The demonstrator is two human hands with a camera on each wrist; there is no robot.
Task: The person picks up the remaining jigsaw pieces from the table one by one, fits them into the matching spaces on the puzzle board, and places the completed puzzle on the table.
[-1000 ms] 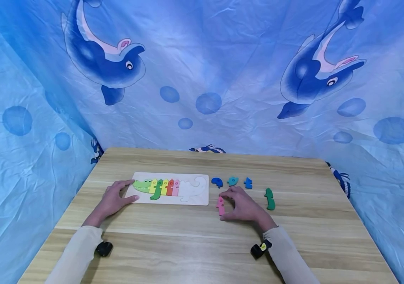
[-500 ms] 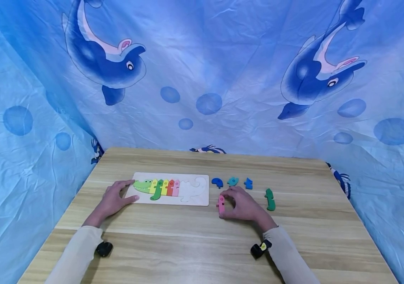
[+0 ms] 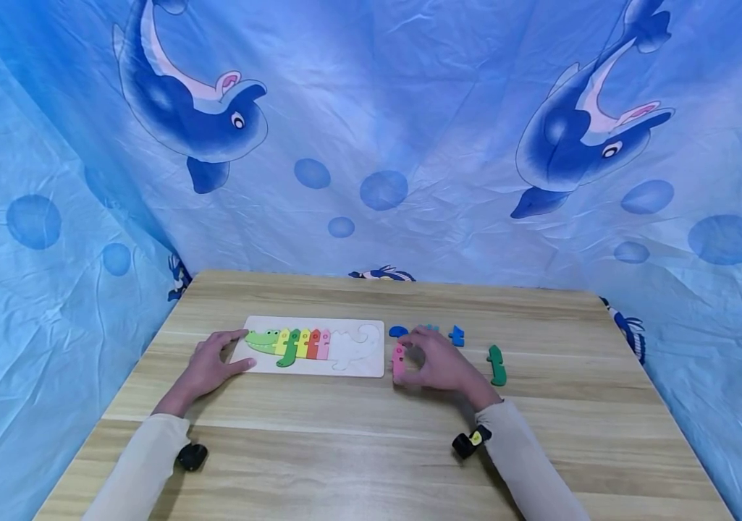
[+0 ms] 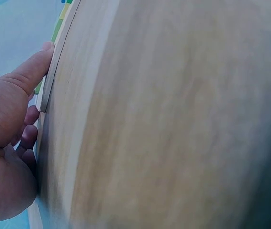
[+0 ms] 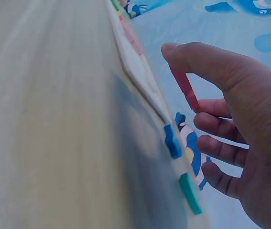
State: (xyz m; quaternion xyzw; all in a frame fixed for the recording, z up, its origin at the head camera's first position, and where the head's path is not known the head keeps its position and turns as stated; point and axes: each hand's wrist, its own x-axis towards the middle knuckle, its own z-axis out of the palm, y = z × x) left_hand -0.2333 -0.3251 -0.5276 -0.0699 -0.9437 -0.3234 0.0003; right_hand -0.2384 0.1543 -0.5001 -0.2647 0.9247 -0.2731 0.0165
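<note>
In the head view my left hand (image 3: pixel 211 365) lies at the left end of a pale puzzle board (image 3: pixel 371 367), with thumb and forefinger gripping that end. The left wrist view shows the thumb on the board's edge and the other fingers curled. A green crocodile head (image 3: pixel 261 341) and several coloured body pieces fill the board's left half; bare outlines show on its right half. My right hand (image 3: pixel 442 362) pinches a pink puzzle piece (image 3: pixel 399 364) by its two ends, just right of the board. The right wrist view shows this pink piece (image 5: pixel 185 88) raised above the table.
Past my right hand, a dark blue piece (image 3: pixel 399 331), a partly hidden teal piece (image 3: pixel 432 328) and a blue piece (image 3: pixel 457 336) lie in a row. A green leg piece (image 3: pixel 497 365) lies farther right. A blue dolphin-printed curtain (image 3: pixel 371 239) encloses the wooden table (image 3: pixel 318 456).
My right hand has closed finger and thumb on the pink piece, lifted it and moved slightly left and away from me. The left hand and board have stayed put.
</note>
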